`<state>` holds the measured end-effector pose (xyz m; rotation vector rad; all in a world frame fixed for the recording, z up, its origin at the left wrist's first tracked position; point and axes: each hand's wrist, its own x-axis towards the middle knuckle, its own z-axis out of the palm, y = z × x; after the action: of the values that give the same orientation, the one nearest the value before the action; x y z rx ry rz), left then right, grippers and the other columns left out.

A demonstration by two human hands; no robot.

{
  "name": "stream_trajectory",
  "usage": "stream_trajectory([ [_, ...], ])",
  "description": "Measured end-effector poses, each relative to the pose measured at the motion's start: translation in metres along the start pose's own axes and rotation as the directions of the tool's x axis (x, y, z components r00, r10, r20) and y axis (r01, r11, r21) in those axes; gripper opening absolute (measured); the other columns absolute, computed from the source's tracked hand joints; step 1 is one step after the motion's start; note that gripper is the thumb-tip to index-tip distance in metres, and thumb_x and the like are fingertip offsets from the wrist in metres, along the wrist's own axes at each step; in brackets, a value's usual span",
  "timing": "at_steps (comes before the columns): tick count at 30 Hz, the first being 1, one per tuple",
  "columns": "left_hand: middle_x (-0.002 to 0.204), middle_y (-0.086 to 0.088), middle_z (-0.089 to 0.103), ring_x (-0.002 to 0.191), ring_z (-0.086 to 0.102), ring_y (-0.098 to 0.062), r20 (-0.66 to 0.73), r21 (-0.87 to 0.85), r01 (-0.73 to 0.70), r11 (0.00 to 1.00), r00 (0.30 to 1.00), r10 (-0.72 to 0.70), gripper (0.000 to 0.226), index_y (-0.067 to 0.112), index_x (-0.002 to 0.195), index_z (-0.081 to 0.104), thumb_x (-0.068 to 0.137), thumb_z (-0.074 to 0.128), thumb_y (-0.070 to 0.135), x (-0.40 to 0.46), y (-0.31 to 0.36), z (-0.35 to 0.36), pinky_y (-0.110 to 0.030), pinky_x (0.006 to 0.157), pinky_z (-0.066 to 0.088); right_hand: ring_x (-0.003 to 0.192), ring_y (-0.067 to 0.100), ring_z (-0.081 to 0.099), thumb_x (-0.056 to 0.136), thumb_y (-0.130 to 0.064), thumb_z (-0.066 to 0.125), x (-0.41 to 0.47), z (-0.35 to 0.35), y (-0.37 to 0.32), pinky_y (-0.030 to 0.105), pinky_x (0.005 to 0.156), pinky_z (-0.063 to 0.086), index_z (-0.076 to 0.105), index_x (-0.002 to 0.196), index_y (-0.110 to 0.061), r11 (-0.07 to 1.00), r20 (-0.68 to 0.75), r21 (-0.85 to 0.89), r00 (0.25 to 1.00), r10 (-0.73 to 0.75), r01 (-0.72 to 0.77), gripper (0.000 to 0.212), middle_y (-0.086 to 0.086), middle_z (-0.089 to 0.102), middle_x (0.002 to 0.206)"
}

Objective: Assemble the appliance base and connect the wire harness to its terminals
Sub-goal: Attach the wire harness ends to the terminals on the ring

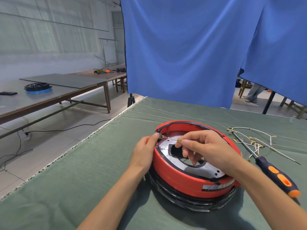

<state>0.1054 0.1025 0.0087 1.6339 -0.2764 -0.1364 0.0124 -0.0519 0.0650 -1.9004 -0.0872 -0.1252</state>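
Midway through the wiring, a person works over a red appliance base [191,176] that sits near the middle of a green-clothed table [83,180], its open side up and a metal plate [187,165] showing inside. The left hand [144,150] grips the base's left rim, thumb pressed against a small black terminal block [159,136] where brass tabs show. The right hand [204,146] reaches over the open shell, thumb and forefinger pinching a brass connector [179,140] on a thin white wire [171,138] that runs toward that block — the other fingers hang loosely curled.

By the look of it, the shell and plate are already together and one lead is at or close to the block; whether it is fully seated cannot be told. Much is left: a loose wire harness [252,141] with many brass ends lies untouched toward the table's right edge, just beyond the base.

A screwdriver [272,170] with an orange-and-navy handle lies beside the base on the right, its shaft crossing the harness — a snag risk for the right forearm. The table's left edge runs well clear of the left hand, with bare cloth in front; a blue curtain [182,47] closes off the far side.
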Motion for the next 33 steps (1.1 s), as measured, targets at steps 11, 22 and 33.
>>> stream_trajectory([
  [11,0.106,0.005,0.067,0.110,0.052,-0.018,-0.116,0.419,-0.290,0.861,0.923,0.367,0.022,0.020,0.106,0.069,0.093,0.056,0.032,-0.003,0.004,-0.001,-0.029,0.094,0.040,0.041,0.010,0.048,0.097,-0.010,0.049,0.005,0.003,0.004,0.019,0.042,0.043,0.067,0.082,-0.009,0.996,-0.071,-0.071,0.996,0.057,-0.062,0.024,-0.006,0.055,0.052],
  [22,0.086,0.019,0.070,0.084,0.061,-0.006,0.162,0.217,-0.732,0.646,0.679,0.716,0.023,0.024,0.091,0.075,0.077,0.068,0.008,-0.023,0.020,-0.002,-0.020,0.075,0.048,0.040,0.010,0.031,0.098,-0.009,0.043,0.003,-0.001,0.004,0.025,0.044,0.045,0.060,0.075,-0.011,0.988,0.115,0.081,0.986,0.119,-0.129,0.029,-0.007,0.032,0.050],
  [33,0.080,0.010,0.072,0.082,0.059,-0.012,0.194,0.225,-0.693,0.685,0.721,0.665,0.005,0.015,0.079,0.077,0.076,0.074,0.012,-0.025,0.024,-0.011,-0.022,0.072,0.046,0.046,0.013,0.047,0.096,-0.018,0.052,0.003,-0.001,0.010,0.027,0.049,0.046,0.070,0.089,-0.015,0.997,0.096,-0.067,0.994,0.054,-0.048,0.019,-0.003,0.053,0.056],
])
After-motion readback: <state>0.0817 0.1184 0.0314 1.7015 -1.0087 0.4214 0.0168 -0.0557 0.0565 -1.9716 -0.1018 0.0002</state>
